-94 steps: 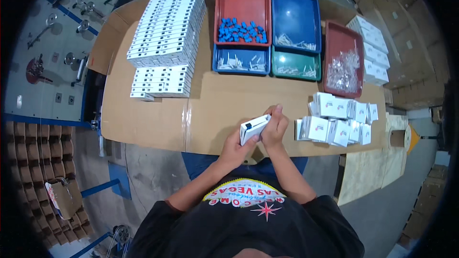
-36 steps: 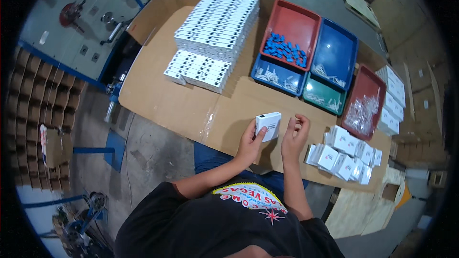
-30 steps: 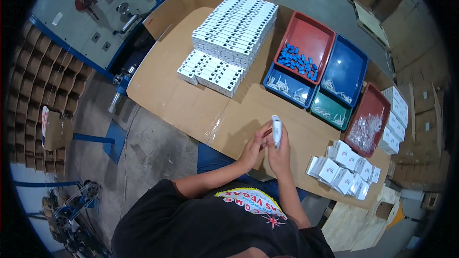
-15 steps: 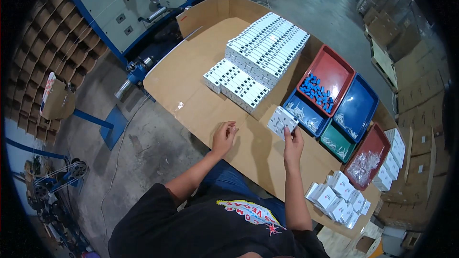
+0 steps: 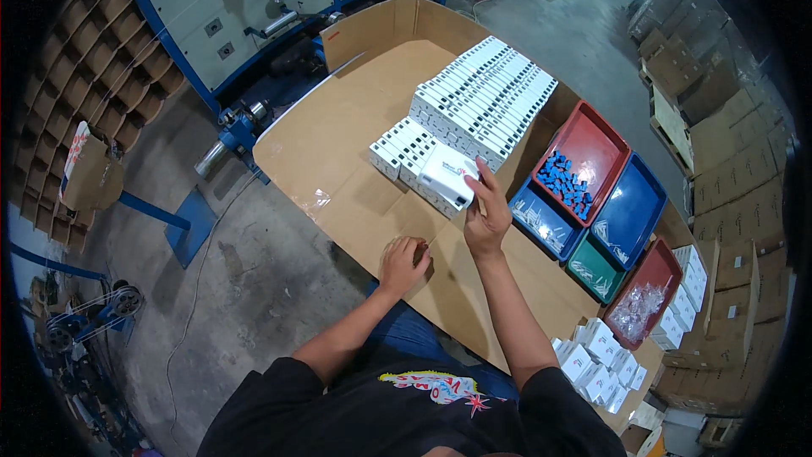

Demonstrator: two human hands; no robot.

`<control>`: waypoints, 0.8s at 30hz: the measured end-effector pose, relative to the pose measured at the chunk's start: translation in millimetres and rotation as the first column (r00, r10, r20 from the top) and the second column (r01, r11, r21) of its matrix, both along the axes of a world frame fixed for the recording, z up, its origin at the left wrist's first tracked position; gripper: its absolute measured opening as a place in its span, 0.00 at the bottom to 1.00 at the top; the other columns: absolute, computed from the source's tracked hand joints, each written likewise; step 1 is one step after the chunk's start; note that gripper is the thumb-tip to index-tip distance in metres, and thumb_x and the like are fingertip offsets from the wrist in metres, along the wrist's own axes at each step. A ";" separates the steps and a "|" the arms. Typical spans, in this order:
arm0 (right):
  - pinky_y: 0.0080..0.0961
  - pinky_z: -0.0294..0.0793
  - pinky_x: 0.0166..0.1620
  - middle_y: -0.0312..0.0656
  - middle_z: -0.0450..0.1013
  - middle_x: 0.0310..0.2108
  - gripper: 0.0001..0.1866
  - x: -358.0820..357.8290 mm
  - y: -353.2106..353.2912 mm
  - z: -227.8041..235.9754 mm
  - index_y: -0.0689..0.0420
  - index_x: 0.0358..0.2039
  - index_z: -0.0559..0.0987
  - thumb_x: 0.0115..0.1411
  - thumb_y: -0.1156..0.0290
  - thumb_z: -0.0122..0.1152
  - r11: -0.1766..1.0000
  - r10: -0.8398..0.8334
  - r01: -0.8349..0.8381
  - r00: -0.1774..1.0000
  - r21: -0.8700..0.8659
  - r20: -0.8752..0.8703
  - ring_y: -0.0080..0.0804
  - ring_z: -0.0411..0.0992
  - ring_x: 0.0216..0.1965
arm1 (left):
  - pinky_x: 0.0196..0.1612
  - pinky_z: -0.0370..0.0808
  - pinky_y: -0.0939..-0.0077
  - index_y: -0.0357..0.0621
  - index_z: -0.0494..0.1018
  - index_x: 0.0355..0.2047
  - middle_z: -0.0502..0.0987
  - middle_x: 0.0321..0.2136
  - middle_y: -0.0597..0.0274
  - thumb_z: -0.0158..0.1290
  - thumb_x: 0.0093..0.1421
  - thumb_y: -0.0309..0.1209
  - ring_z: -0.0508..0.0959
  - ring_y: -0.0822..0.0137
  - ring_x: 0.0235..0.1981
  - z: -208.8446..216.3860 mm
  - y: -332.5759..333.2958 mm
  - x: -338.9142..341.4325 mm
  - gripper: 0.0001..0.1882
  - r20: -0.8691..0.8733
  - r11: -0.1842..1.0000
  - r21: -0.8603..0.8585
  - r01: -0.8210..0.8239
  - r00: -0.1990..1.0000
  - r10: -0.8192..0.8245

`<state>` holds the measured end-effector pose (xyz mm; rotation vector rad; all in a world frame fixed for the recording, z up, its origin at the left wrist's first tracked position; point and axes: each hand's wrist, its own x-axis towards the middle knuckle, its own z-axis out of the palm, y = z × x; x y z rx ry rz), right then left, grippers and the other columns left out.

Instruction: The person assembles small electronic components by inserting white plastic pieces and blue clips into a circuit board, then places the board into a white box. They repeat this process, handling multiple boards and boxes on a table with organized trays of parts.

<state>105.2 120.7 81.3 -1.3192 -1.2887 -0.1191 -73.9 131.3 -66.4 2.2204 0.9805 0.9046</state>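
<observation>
A small white box (image 5: 448,174) is in my right hand (image 5: 488,216), pinched at its right end between thumb and fingers. It is tilted over the front row of the stacked white boxes (image 5: 474,106), hiding part of that row; whether it touches them I cannot tell. The stack is lower at the front and taller behind, with dark marks along the narrow upper sides. My left hand (image 5: 406,264) rests near the front edge of the cardboard-covered table (image 5: 330,152), loosely curled with the thumb apart and nothing visible in it.
To the right stand a red tray (image 5: 596,140) of blue pieces, blue trays (image 5: 639,190) and a green tray (image 5: 592,275) with small clear pieces, and a dark red tray (image 5: 664,275) of clear plastic. Loose white boxes (image 5: 596,364) lie at the near right corner. A cardboard wall (image 5: 372,30) borders the far side.
My right hand has carried the white box left and away from me, from beside the trays to over the front row, turning it. My left hand has shifted slightly nearer.
</observation>
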 end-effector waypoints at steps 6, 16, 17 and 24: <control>0.50 0.66 0.72 0.53 0.69 0.59 0.22 -9.4 6.6 -10.6 0.60 0.48 0.83 0.57 0.95 0.57 0.986 0.108 -0.099 0.992 0.135 -0.063 0.56 0.68 0.68 | 0.49 0.74 0.57 0.44 0.79 0.41 0.80 0.37 0.56 0.61 0.62 0.37 0.79 0.53 0.42 -1.9 -0.4 0.7 0.12 0.021 1.000 -0.019 -0.003 1.000 0.003; 0.40 0.74 0.62 0.51 0.73 0.55 0.19 -26.6 6.6 -2.0 0.62 0.54 0.75 0.64 0.89 0.59 0.982 0.172 -0.151 0.964 0.114 -0.203 0.52 0.75 0.62 | 0.49 0.74 0.55 0.44 0.78 0.41 0.80 0.37 0.55 0.62 0.60 0.34 0.80 0.51 0.42 4.1 0.0 0.6 0.12 0.004 0.999 -0.054 0.000 1.000 0.000; 0.39 0.74 0.62 0.50 0.73 0.55 0.19 -26.4 8.0 -5.0 0.61 0.55 0.75 0.64 0.88 0.59 0.979 0.186 -0.164 0.961 0.119 -0.205 0.49 0.75 0.61 | 0.49 0.74 0.55 0.44 0.78 0.41 0.80 0.37 0.55 0.62 0.60 0.34 0.79 0.51 0.41 3.7 -0.2 0.3 0.12 0.007 0.999 -0.053 0.000 1.000 0.001; 0.30 0.80 0.53 0.45 0.74 0.53 0.21 -26.7 37.1 -13.0 0.62 0.59 0.73 0.67 0.78 0.65 0.983 -0.084 -0.004 0.881 -0.183 -0.466 0.32 0.76 0.54 | 0.48 0.74 0.57 0.44 0.78 0.40 0.79 0.36 0.56 0.63 0.59 0.34 0.79 0.52 0.41 5.7 -0.3 -2.2 0.11 -0.024 1.000 -0.008 -0.020 1.000 0.020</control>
